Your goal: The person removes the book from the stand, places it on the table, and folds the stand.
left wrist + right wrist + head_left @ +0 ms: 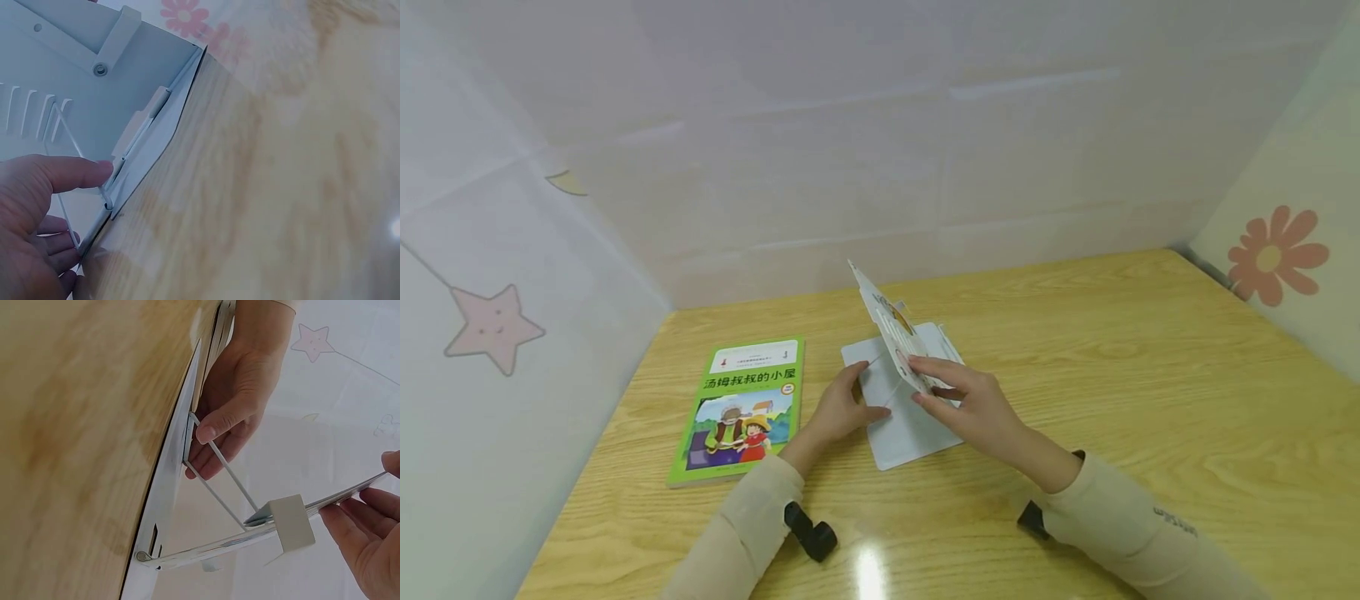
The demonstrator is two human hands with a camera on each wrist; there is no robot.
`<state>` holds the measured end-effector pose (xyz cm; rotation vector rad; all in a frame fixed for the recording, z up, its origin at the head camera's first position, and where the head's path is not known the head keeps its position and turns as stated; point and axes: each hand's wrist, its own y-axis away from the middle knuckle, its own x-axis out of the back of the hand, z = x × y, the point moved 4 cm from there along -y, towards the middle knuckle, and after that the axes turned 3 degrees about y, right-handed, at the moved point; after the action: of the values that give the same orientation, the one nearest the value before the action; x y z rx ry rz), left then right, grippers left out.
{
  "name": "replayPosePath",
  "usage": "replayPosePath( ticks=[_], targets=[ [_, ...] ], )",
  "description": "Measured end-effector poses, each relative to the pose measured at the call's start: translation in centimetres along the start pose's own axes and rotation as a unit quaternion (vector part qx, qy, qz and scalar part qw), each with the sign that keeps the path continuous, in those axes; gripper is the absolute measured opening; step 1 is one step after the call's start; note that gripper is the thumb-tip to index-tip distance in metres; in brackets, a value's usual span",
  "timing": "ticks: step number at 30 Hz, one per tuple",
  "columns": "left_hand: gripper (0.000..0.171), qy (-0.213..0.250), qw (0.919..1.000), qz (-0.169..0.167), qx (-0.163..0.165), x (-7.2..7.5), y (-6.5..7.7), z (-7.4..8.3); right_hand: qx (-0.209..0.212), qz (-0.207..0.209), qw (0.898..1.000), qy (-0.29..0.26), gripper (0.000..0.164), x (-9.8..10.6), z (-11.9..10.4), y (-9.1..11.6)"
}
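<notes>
A white metal book stand (917, 442) lies with its flat base on the table, its printed panel (891, 329) tilted up. My right hand (981, 408) pinches the panel's near edge between thumb and fingers; the right wrist view shows that grip too. My left hand (838, 408) is at the base's left side, thumb and fingers about the foot of the wire prop (232, 472). In the left wrist view this prop reaches up to a row of slots (31, 115) on the panel's back. A bent clip (292, 524) sticks out from the panel.
Left of the stand lies a green-bordered picture book (737, 408), face up on the wooden table (1112, 375). Pale cloth walls (850, 167) enclose the table at the back and both sides. Black straps (811, 533) sit on the wrists.
</notes>
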<state>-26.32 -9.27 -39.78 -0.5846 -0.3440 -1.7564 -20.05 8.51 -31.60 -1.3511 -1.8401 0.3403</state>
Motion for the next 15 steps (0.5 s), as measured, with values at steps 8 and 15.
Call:
replayPosePath(
  ticks=[8,15],
  targets=[
    [0.078,-0.006,1.0000,-0.004,-0.001,0.12,-0.01,0.09,0.010,-0.001,1.000,0.005,0.038,0.01,0.01,0.04],
    [0.077,-0.013,0.9999,-0.005,0.002,0.28,0.05,0.14,0.020,0.007,1.000,0.012,0.039,-0.01,-0.10,0.05]
  ],
)
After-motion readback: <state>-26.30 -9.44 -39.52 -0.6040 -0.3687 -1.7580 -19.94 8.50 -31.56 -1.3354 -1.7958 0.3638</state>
